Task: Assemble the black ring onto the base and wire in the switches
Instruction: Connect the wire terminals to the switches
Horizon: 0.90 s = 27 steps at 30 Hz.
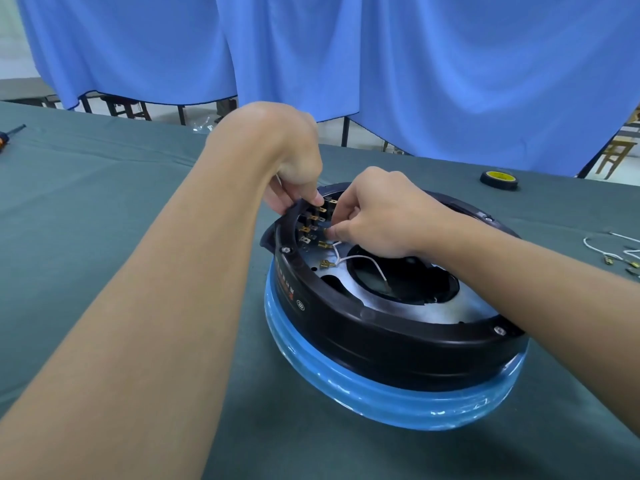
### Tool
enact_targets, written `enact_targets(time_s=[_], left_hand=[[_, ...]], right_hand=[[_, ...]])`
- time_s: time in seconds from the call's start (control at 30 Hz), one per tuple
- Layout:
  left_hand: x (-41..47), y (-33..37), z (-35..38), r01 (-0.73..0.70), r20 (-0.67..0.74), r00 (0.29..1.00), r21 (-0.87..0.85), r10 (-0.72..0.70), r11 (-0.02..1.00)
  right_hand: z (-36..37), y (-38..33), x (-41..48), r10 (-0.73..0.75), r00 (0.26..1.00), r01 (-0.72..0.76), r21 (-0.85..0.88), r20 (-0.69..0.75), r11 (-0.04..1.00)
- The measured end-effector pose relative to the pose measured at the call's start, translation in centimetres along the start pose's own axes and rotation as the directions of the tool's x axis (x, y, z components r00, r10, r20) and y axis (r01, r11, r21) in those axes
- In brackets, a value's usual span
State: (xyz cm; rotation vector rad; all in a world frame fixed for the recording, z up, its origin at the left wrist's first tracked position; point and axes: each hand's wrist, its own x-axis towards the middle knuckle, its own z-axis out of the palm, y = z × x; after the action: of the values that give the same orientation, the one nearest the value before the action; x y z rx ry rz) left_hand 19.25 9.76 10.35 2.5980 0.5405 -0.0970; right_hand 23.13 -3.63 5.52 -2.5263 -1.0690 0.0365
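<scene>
On the table, in the head view (the only one), the ring already sat on the blue-wrapped base, just right of centre. Its bolts showed at the rim, so the work in hand looked to be the wiring.

The left hand reached over the far left of the ring with its fingers curled round the rim and the thumb pressed down by the switches, apparently to steady them. The right hand was curled tight. Its thumb and forefinger pinched a small brass terminal right at the switch tabs. Whether that terminal had seated on a tab could not be told, because the fingers covered the joint.

Two white wires with brass ends lay loose on the metal plate inside the ring, just below the switches. One of them ran down into the dark central opening.

The next move probably called for a straight, firm push onto the chosen tab while the left hand braced the switches. After that, one of the loose ends would need picking up. The tabs stood close together, so landing on the wrong one was a risk, and both hands crowded the same small corner.

Spare wires lay well apart at the right edge, and a tape roll sat beyond the ring. A screwdriver lay at the far left. A blue curtain hung behind the table.
</scene>
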Motion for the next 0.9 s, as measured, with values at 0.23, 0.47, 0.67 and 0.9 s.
enact_targets(time_s=[0.23,0.47,0.67,0.9], left_hand=[[0.1,-0.2,-0.1,-0.008,-0.005,1.000,0.002,0.008,1.000],[-0.1,-0.3,0.0,-0.005,0.014,1.000,-0.026,0.005,1.000],[-0.3,-0.1,0.0,-0.006,-0.012,1.000,-0.006,0.006,1.000],[-0.1,-0.1,0.1,-0.002,-0.018,1.000,-0.032,0.001,0.999]], right_hand=[[0.2,-0.2,0.1,0.023,1.000,-0.023,-0.025,0.009,0.999],[0.6,-0.2,0.4,0.197,0.980,-0.200,0.158,0.034,0.967],[1.1,-0.1,1.0,0.322,0.946,-0.320,0.270,0.040,0.908],[1.2,-0.6,0.8,0.358,0.933,-0.344,0.376,0.035,0.860]])
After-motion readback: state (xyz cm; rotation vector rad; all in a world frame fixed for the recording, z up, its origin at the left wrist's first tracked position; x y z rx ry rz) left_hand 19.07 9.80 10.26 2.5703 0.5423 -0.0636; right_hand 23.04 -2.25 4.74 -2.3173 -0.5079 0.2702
